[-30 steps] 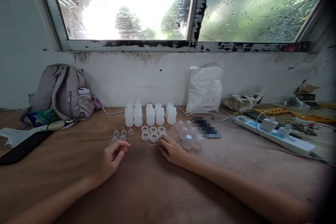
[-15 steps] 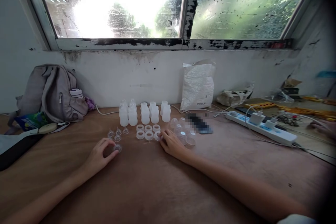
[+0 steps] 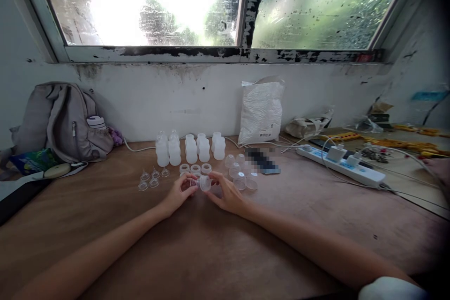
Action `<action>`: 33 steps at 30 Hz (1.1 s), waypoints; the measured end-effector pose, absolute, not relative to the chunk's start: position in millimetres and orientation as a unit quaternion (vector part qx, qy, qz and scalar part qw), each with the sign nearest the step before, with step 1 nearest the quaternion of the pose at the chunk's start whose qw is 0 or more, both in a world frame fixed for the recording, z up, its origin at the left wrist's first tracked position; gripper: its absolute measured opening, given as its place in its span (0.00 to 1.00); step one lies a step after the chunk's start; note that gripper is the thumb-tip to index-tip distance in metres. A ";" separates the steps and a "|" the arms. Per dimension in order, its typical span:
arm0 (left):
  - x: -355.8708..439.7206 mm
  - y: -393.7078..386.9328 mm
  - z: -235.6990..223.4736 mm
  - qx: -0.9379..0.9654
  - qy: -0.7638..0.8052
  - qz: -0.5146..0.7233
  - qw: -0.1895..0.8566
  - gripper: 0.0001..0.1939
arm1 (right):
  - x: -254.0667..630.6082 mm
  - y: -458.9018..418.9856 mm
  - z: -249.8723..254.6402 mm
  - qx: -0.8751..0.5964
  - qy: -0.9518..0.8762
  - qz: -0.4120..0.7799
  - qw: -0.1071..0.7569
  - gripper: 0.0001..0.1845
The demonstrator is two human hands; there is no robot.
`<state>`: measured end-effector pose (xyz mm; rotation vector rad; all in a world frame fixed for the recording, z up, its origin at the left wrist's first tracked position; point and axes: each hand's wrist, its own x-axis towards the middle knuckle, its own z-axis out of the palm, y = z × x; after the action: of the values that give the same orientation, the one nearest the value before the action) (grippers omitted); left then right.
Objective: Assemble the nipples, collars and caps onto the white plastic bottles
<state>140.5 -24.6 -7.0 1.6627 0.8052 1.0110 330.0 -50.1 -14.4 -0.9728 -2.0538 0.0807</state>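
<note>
Translucent ring (image 3: pixel 205 183) right in the middle here, up between the two hands, with a clear teat (image 3: pixel 194 182) just to its left! Beyond the hands, close in, sit the loose rings (image 3: pixel 206 171), the near row partly hidden behind the left hand (image 3: pixel 178 194). Farther back come the white bottles (image 3: pixel 191 154), upright in a cluster. Out left of that hand, five spare teats (image 3: pixel 153 182) rest on the table (image 3: pixel 211 253), well clear of the fingers. Over to the right hand (image 3: pixel 230 194), and the clear caps (image 3: pixel 239 183) crowd in just beside it, a blurred-out dark slab past them, the power strip (image 3: pixel 351 168) well off to the right. Now the pose: both forearms angle inward from the near edge, hands facing each other. Left thumb and fingers close on the teat; right thumb goes below, fingers above, pinching the ring, its round face turned sideways. Whether teat and ring touch, I can't tell!
</note>
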 end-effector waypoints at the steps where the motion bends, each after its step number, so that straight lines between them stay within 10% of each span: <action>1: 139.3 -25.2 -7.7 0.692 0.328 0.410 0.495 0.11 | 328.6 -51.7 -13.7 -0.380 -0.824 0.032 0.419 0.24; 24: 140.7 -47.0 -8.3 0.569 0.282 0.366 0.680 0.29 | 323.8 -58.8 -5.9 -0.389 -0.862 0.048 0.323 0.24; 33: 143.1 -45.4 -6.6 0.641 0.321 0.378 0.586 0.21 | 330.0 -56.7 1.4 -0.353 -0.830 0.237 0.362 0.21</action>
<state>143.1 -45.4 -6.6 1.4940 0.7479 0.8822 330.0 -56.7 1.4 -0.9096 -2.1374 0.6106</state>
